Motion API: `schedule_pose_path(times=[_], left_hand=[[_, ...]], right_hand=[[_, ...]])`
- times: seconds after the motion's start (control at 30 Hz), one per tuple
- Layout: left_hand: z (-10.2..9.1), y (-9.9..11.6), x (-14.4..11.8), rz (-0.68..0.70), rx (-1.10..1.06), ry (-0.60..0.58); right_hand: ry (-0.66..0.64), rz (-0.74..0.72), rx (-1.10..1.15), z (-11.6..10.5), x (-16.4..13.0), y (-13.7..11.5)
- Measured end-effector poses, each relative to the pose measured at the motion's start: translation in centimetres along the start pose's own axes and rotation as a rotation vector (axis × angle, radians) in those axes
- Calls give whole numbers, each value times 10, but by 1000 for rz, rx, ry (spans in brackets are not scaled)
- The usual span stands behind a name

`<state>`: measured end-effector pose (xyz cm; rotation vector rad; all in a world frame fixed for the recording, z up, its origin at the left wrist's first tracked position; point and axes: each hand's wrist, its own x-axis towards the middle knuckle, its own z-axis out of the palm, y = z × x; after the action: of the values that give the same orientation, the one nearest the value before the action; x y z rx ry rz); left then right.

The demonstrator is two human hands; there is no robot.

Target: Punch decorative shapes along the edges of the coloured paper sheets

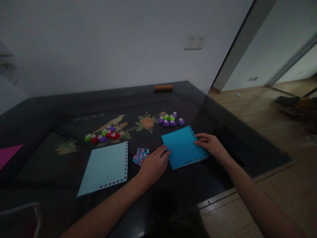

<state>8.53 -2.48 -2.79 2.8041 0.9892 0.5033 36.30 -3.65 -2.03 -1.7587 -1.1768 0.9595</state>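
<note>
A bright blue paper sheet with punched holes along its right and lower edges lies flat on the dark table. My left hand rests at its lower left edge, fingertips touching the paper. My right hand presses on its right edge, fingers flat. Neither hand grips anything. Just left of my left hand sits a small pile of coloured paper punch-outs. A pale blue sheet, also punched along two edges, lies further left.
Two clusters of small craft punches stand behind the sheets: red, green and purple ones, and purple and green ones. An orange cylinder lies at the far edge. A pink sheet pokes in at left. The table's edge runs along the right.
</note>
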Motion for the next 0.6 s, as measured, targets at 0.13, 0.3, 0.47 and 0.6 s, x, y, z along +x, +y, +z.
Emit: schedule_pose_path(times=[0.13,0.3,0.47,0.6], left_hand=[[0,0,1,17,3,11],[1,0,1,10,-4,10],[1,-1,1,21,-4,26],[0,-1,1,21,2,23]], right_hand=[[0,-7,10,0,0,1],[-10,-21,12,-1,-1,1],[8,-101,21,-4,-4,1],[131,-133,-22,-9,-6,5]])
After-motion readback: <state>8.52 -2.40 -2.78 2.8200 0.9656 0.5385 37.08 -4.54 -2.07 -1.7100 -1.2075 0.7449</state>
